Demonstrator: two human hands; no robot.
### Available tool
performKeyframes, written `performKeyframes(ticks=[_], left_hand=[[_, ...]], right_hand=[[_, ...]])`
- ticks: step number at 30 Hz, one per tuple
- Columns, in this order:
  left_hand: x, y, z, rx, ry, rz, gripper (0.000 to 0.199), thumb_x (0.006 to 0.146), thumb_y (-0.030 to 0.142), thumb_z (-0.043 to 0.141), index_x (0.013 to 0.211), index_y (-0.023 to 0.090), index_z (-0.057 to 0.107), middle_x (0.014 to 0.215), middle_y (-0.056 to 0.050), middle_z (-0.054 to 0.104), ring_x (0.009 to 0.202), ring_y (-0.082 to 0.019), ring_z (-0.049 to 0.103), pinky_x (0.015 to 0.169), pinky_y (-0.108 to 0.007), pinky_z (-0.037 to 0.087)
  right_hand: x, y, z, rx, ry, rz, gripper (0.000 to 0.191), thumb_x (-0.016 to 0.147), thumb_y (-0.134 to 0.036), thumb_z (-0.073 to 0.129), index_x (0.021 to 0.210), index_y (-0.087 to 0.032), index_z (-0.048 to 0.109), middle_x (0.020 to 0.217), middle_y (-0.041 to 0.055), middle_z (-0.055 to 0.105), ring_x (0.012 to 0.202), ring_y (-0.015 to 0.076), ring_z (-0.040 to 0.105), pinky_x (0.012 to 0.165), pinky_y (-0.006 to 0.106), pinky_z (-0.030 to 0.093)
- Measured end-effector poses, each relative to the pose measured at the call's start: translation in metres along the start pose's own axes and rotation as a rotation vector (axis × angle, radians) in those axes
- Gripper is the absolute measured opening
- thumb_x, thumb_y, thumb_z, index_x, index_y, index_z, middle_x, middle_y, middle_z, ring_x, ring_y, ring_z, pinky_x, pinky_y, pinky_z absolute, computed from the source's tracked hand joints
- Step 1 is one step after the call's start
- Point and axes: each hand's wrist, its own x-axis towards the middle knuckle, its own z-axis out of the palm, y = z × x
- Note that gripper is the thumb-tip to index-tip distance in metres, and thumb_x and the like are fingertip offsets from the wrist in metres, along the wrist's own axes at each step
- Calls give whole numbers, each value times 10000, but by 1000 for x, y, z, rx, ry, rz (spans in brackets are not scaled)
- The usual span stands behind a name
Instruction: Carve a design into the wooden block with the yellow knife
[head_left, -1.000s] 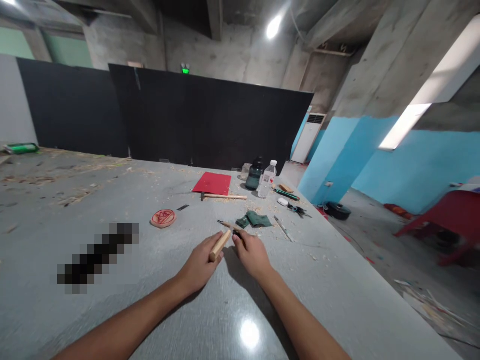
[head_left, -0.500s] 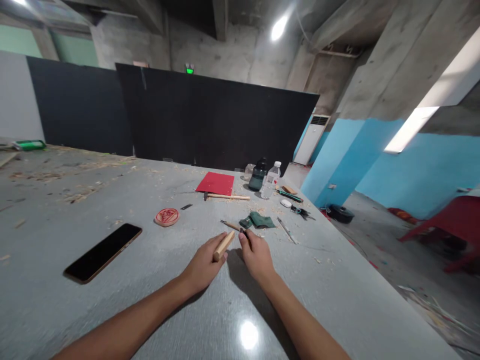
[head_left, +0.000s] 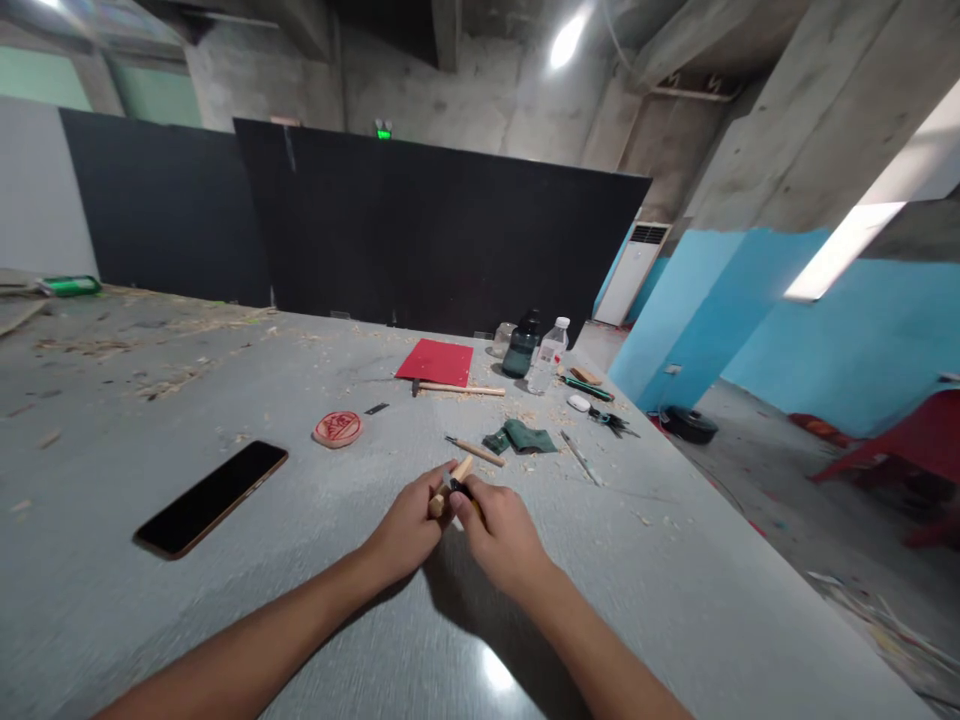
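My left hand [head_left: 409, 522] is closed around a short, pale wooden stick [head_left: 463, 467], whose two ends stick out of the grip. My right hand [head_left: 508, 538] grips a utility knife [head_left: 478, 508] with black and yellow parts, mostly hidden by the fingers. Its front end lies against or just over the stick. Just beyond the hands, a thin wooden-handled carving tool [head_left: 480, 451] rests on the grey table [head_left: 360, 640]. Beside that tool is a crumpled dark green cloth or sandpaper piece [head_left: 530, 437].
A phone [head_left: 214, 498] lies at left, near a round red-marked wooden disc [head_left: 337, 429]. Farther back are a hammer [head_left: 461, 389], a red sheet [head_left: 436, 362], a dark bottle [head_left: 520, 348] and a clear bottle [head_left: 549, 358]. Keys [head_left: 611, 420] and a slim pen-like tool [head_left: 581, 459] lie at right. Wood shavings are scattered about.
My right hand has moved left and nearer to me, bringing the knife from beside the carving tool onto or just over the stick. My left hand still holds the stick.
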Motion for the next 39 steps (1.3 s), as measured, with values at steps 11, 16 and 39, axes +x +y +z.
performKeyframes(ticks=[11,16,39], left_hand=[[-2,-9,0,7,34,-20,460,1092,442,723,1477,200,655,1512,-137,665,1352,-304,684,1171,-571,594],[0,-4,0,24,53,-20,441,1098,446,714,1459,198,664,1494,-134,675,1334,-296,692,1158,-558,602],[-6,10,4,46,-30,-15,445,1104,438,706,1487,218,655,1538,-138,653,1376,-303,673,1190,-571,585]], right_hand=[[2,4,1,93,-87,-90,293,1108,-431,706,1209,-157,740,1166,70,772,1040,206,761,964,430,670],[11,19,-5,121,-131,-60,354,1096,-442,721,1308,-160,717,1260,87,754,1073,223,759,938,423,681],[34,68,7,-78,207,198,389,1095,-440,719,1383,-180,695,1378,117,723,1186,256,740,1017,477,666]])
